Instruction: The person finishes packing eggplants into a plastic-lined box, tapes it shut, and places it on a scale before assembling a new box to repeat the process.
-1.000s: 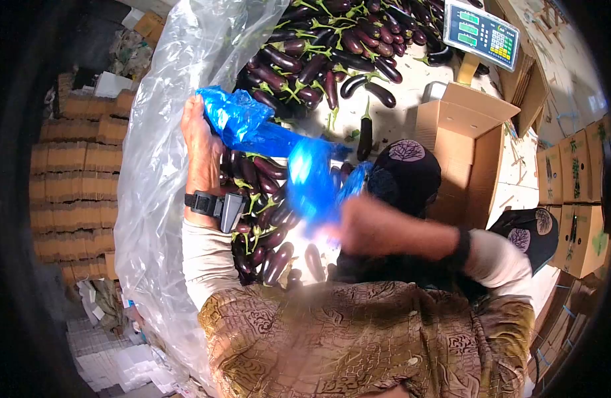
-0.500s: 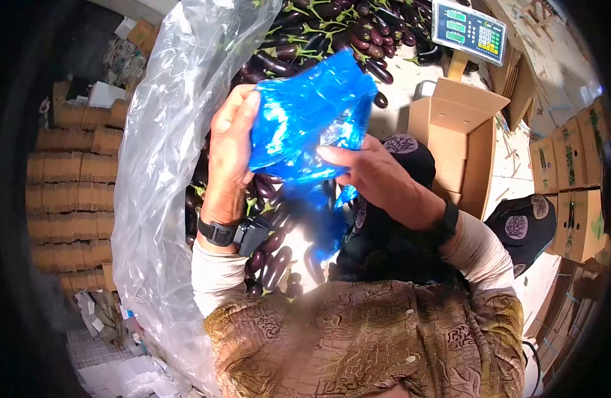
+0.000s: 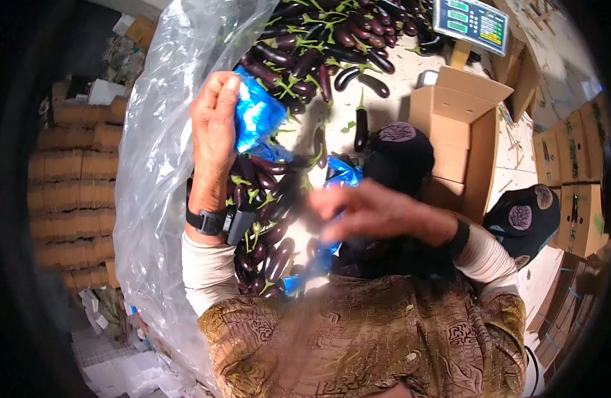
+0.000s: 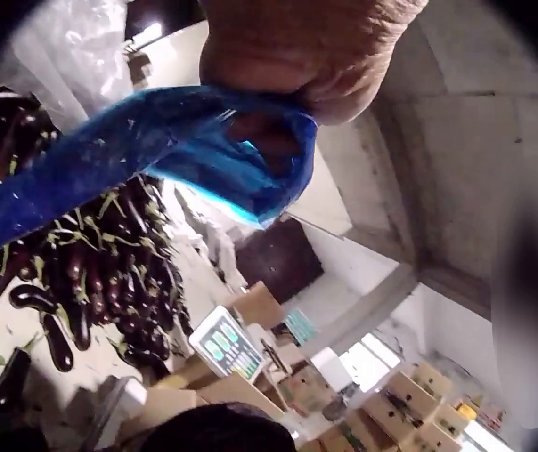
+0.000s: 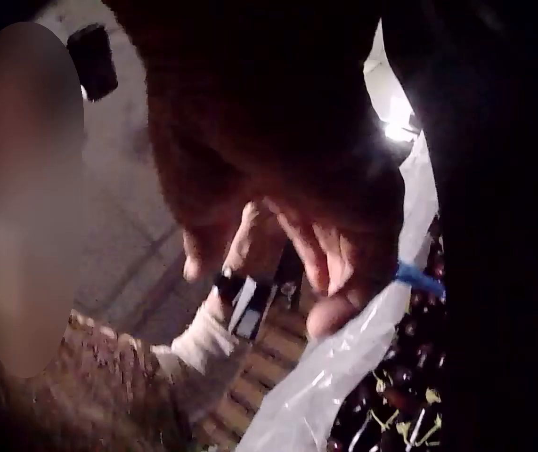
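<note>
My left hand [image 3: 214,126] grips a crumpled blue plastic bag [image 3: 257,118], thumb along its upper edge. In the left wrist view that hand [image 4: 297,56] is above the blue plastic [image 4: 109,155], which trails off to the left. My right hand [image 3: 365,211], blurred by motion, is apart from the bag, over the lap side. Its thumb and fingers are spread with nothing visible between them in the right wrist view, where the hand [image 5: 269,169] is dark. More blue plastic [image 3: 345,174] lies behind and below the right hand. Eggplants [image 3: 277,262] lie beneath both hands.
Clear plastic sheeting [image 3: 156,172] runs along the left, beside stacked cardboard [image 3: 73,169]. An open carton [image 3: 451,146] stands right of the knees, with a digital scale [image 3: 471,25] beyond it. More eggplants [image 3: 345,33] are heaped at the top.
My right hand has come away from the bag, moving down. The left hand has shifted slightly up and left with the bag, which now looks bunched and smaller.
</note>
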A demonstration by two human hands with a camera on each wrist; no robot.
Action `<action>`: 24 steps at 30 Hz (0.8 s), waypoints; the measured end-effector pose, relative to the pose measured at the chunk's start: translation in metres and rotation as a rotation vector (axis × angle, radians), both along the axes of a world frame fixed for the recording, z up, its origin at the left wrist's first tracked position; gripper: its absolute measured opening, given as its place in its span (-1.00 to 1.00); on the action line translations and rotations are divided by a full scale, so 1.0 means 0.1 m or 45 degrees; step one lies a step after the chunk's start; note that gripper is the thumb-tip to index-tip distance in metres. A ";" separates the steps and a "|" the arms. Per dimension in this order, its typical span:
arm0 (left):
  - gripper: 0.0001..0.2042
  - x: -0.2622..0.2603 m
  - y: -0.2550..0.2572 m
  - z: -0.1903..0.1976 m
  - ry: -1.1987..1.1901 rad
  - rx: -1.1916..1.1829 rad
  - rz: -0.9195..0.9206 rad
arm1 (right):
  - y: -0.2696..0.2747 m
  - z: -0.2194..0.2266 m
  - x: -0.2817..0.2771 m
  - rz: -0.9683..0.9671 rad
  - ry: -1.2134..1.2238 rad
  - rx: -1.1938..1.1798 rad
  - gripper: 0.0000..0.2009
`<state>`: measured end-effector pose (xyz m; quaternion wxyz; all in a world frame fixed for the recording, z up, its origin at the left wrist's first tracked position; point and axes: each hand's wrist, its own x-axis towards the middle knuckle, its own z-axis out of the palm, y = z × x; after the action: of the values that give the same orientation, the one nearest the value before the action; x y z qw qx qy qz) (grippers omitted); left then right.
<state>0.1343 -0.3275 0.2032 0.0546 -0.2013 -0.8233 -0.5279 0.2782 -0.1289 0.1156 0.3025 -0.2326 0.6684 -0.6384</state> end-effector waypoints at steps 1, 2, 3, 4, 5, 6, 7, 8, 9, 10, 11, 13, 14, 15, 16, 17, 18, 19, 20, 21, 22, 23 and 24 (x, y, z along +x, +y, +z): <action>-0.80 0.10 0.16 0.04 0.021 -0.024 -0.099 | 0.13 -0.09 -0.09 -0.178 -0.072 -0.511 -0.61; -0.80 0.22 0.34 0.09 0.019 -0.004 -0.160 | 0.14 -0.12 -0.14 -0.537 0.024 -0.790 -0.77; -0.81 0.26 0.48 0.08 -0.002 0.034 -0.242 | 0.26 -0.28 -0.34 -0.552 0.629 -0.591 -0.60; -0.82 0.32 0.64 0.09 0.045 0.025 -0.304 | 0.34 -0.22 -0.36 -0.602 0.462 -0.818 -0.60; -0.82 0.38 0.80 0.12 0.091 0.011 -0.364 | 0.42 -0.11 -0.36 -0.645 0.290 -1.051 -0.59; -0.84 0.41 0.94 0.13 0.124 -0.025 -0.390 | 0.54 -0.01 -0.34 -0.670 0.297 -1.050 -0.59; -0.86 0.43 1.06 0.12 0.166 -0.031 -0.439 | 0.68 0.09 -0.30 -0.859 0.369 -0.720 -0.65; -0.86 0.42 1.13 0.14 0.096 -0.056 -0.508 | 0.81 0.18 -0.29 -1.033 0.429 -0.383 -0.70; -0.86 0.41 1.19 0.15 0.026 -0.080 -0.572 | 0.93 0.23 -0.35 -0.986 -0.162 -1.055 -0.84; -0.80 0.35 1.25 0.13 0.031 -0.093 -0.641 | 1.05 0.48 -0.23 -1.090 -0.111 -0.999 -0.85; -0.80 0.32 1.31 0.10 0.028 -0.092 -0.660 | 1.15 0.67 -0.10 -1.197 -0.059 -0.939 -0.82; -0.75 0.27 1.47 0.04 -0.281 0.041 -0.871 | 1.61 0.50 -0.12 -1.182 0.120 -0.692 -0.75; -0.73 0.20 1.51 0.04 -0.328 -0.119 -0.905 | 1.63 0.50 -0.15 -1.352 0.119 -0.622 -0.73; -0.73 0.18 1.58 0.01 -0.325 -0.115 -0.922 | 1.71 0.52 -0.13 -1.368 0.127 -0.616 -0.73; -0.74 0.16 1.66 -0.01 -0.249 -0.189 -0.971 | 1.79 0.57 -0.12 -1.248 0.229 -0.729 -0.72; -0.75 0.15 1.73 -0.01 -0.176 -0.264 -1.016 | 1.84 0.63 -0.09 -1.124 0.325 -0.840 -0.71; -0.79 0.15 1.80 0.00 -0.008 -0.293 -0.994 | 1.88 0.72 -0.03 -1.258 0.311 -0.838 -0.79; -0.79 0.14 1.87 0.03 -0.002 -0.288 -1.004 | 1.99 0.79 -0.05 -1.190 0.351 -0.923 -0.77; -0.81 0.13 1.93 0.06 -0.072 -0.179 -0.950 | 2.00 0.82 0.01 -1.365 0.335 -0.967 -0.74; -0.83 0.11 2.01 0.09 -0.139 -0.070 -0.899 | 2.02 0.89 0.09 -1.543 0.324 -1.009 -0.70; -0.86 0.09 2.12 0.08 -0.112 0.101 -0.905 | 2.11 0.97 0.18 -1.538 0.314 -0.900 -0.68; -0.86 0.09 2.20 0.09 -0.098 0.172 -0.924 | 2.17 1.00 0.23 -1.552 0.334 -0.893 -0.68; -0.85 0.11 2.25 0.10 -0.154 0.159 -0.879 | 2.21 1.01 0.27 -1.611 0.369 -0.920 -0.67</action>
<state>0.1454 -0.1029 0.2130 -0.1635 -0.4323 -0.6746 -0.5756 0.3051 0.0923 0.2163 -0.3096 0.0299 0.4561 -0.8338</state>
